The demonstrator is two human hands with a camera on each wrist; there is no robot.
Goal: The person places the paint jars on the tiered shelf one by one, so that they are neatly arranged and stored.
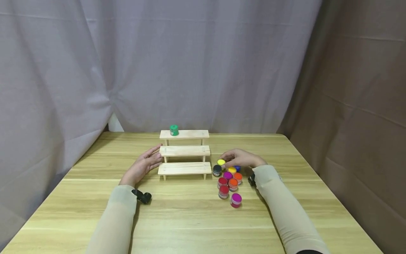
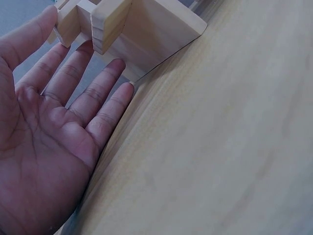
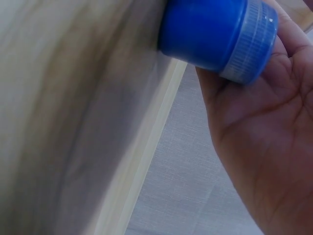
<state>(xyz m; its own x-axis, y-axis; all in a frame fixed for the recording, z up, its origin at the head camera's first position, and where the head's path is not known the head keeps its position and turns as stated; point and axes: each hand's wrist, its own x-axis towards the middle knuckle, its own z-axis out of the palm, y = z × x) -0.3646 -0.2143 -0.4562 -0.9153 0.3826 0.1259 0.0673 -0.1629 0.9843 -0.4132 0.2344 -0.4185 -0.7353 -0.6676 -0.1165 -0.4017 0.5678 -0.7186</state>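
A three-tier wooden display stand (image 1: 184, 168) is on the table, with a green paint jar (image 1: 174, 130) on its top step. At the stand's left side is my left hand (image 1: 143, 165), fingers stretched out and fingertips right at the step ends; the left wrist view shows its open palm beside the wood. My right hand (image 1: 242, 158) pinches a yellow-lidded paint jar (image 1: 221, 162) between thumb and fingers, right of the stand. Under that palm stands a blue paint jar (image 3: 210, 32), which covers the fingers in the right wrist view.
Close around the right hand stand a black jar (image 1: 217, 170), a darker yellow jar (image 1: 232, 170) and several red, orange and purple jars. One purple jar (image 1: 236, 200) is nearest the front. Grey curtain (image 1: 203, 70) hangs behind the wooden table (image 1: 184, 218).
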